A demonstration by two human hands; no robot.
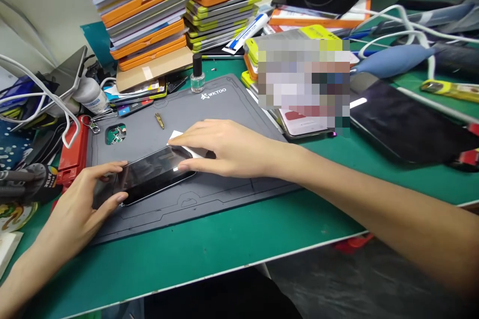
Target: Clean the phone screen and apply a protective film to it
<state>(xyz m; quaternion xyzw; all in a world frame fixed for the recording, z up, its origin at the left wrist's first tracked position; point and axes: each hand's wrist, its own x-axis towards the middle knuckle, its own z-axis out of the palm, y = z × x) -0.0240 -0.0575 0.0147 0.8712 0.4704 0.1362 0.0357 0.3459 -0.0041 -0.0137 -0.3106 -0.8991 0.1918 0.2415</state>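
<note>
A black smartphone lies screen up, tilted lengthwise, at the front of a grey work mat. My left hand grips its left end, thumb on the near edge and fingers on the far edge. Across the right end, my right hand holds it the same way, thumb near and fingertips far. A white piece shows partly behind my right fingers; its kind is hidden. Beyond the phone, a small brass-coloured bit rests on the mat.
Stacks of orange and yellow boxes stand at the back. A small glass bottle with a black cap is at the mat's far edge. To the right lie a large dark phone and white cables. A red tool borders the left.
</note>
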